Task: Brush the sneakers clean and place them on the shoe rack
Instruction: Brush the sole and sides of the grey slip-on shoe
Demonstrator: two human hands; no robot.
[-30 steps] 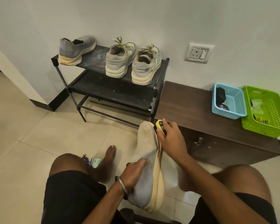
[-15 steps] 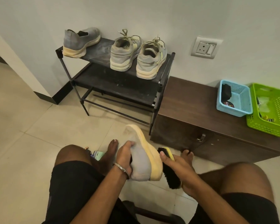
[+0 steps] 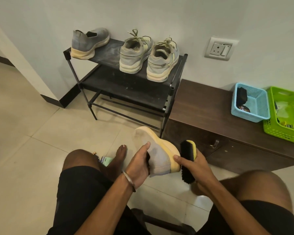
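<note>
My left hand (image 3: 139,165) grips a grey knit sneaker (image 3: 157,154) with a yellowish sole, held sole-up and tilted between my knees. In my right hand (image 3: 196,164) is a black-bristled brush (image 3: 187,160) with a yellow back, its bristles against the sneaker's heel edge. Its matching grey sneaker (image 3: 87,43) stands on the left of the black shoe rack's (image 3: 109,51) top shelf. A pair of grey laced sneakers (image 3: 148,56) stands on the right of that shelf.
A dark wooden low cabinet (image 3: 202,106) stands right of the rack, carrying a blue basket (image 3: 260,107) and a green basket (image 3: 287,116). A wall socket (image 3: 219,49) sits above it. Small items (image 3: 105,161) lie on the tiled floor by my left foot.
I turned the sneaker from lengthwise and upright to sole-up and tilted. The brush moved from the toe end down to the heel side, and now sits a little higher along the sole.
</note>
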